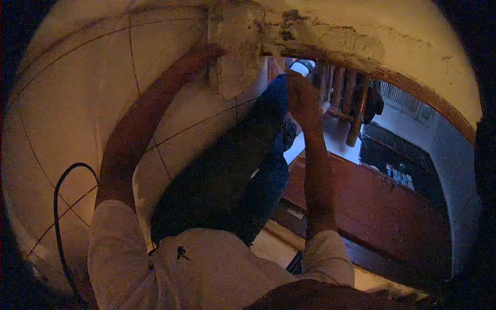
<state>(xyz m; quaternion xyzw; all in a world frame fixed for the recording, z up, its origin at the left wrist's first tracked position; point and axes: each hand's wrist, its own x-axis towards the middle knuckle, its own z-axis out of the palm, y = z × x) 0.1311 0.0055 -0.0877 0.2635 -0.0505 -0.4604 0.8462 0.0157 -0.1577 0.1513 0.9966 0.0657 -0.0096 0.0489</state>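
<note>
My left arm reaches up and forward along the pale tiled surface. My left hand (209, 53) is at the left edge of a pale, plaster-smeared slab (235, 57) with a rounded lower end. Shadow hides its fingers, so whether it grips the slab does not show. My right hand (304, 103) is raised beyond my knees, below the rough plastered edge (330, 39). Its fingers are dark and blurred, and anything in them cannot be made out. Just past it shows a small bright white-and-blue thing (302, 67), of unclear kind.
My legs in dark blue trousers (222, 165) stretch between my arms. Right of them are a reddish-brown panel (372, 206), several brown wooden poles (351, 98) and a dark open box (398, 155). A black cable (56, 217) loops at the left over tiles (181, 126).
</note>
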